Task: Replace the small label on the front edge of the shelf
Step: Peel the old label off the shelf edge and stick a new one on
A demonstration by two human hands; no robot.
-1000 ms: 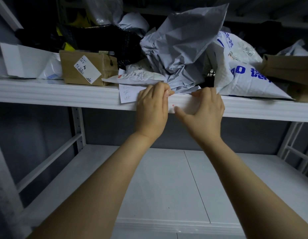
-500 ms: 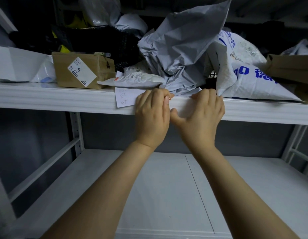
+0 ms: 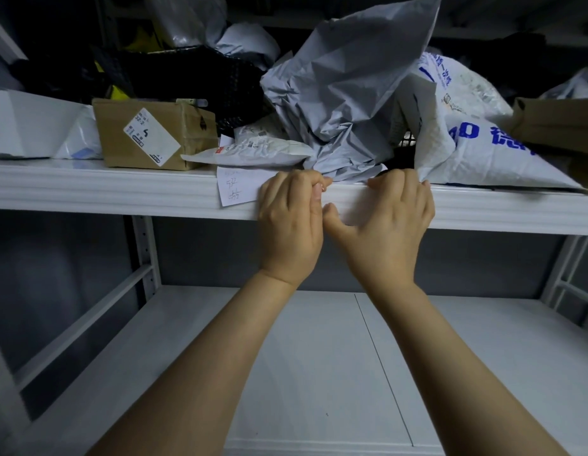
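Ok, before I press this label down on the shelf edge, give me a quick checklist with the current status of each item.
1. Both hands on the front edge of the shelf: ok, left hand and right hand rest there.
2. Label visible: cannot tell, the hands cover that spot.
3. Label straight: cannot tell.
4. Handwritten paper slip clear of the spot: not ok, it runs under the left hand.
5. Grey mailer bags clear of the edge: not ok, they reach the fingers.

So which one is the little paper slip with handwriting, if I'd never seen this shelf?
Find the white metal shelf's front edge, below the heap of parcels. The small white paper slip with handwritten marks hangs over that edge, just left of the person's left hand, below the brown cardboard box. Unlike the parcels' printed labels, it is pencilled by hand.
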